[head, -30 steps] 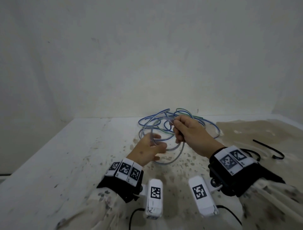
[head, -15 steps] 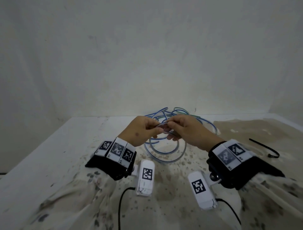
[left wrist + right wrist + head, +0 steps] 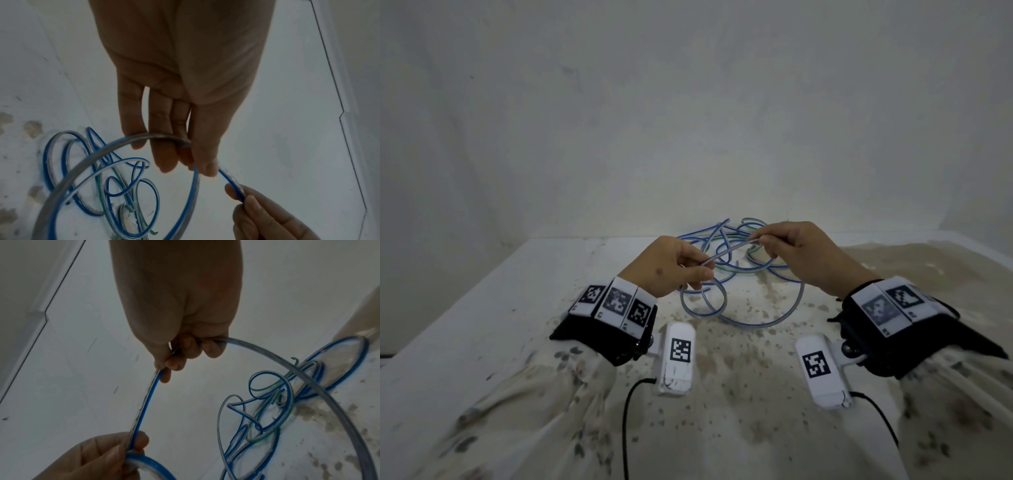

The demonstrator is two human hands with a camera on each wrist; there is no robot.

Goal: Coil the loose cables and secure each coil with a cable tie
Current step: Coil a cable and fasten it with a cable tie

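Blue-and-clear cable [image 3: 736, 248]: partly coiled, partly loose.
One span is stretching raised above the table; a few loops are hanging below it, and the remainder is lying tangled on the surface behind.

Clear plastic cable with a blue stripe along it [image 3: 726, 255], looping grey-blue over the surface. Among the tangle behind, a clear cable striped green [image 3: 751, 247]. White counter [image 3: 482, 325], speckled and blotched with brown stains, a wide tan patch spreading at the right [image 3: 928, 260]. Black wrist bands [image 3: 599, 339] carrying white tiles printed with black square-code patterns [image 3: 616, 303]. White camera housings with the same black-and-white codes [image 3: 681, 349]. Cream sleeves [image 3: 524, 404] scattered with small grey-brown floral prints. Pale grey-white wall [image 3: 688, 102].
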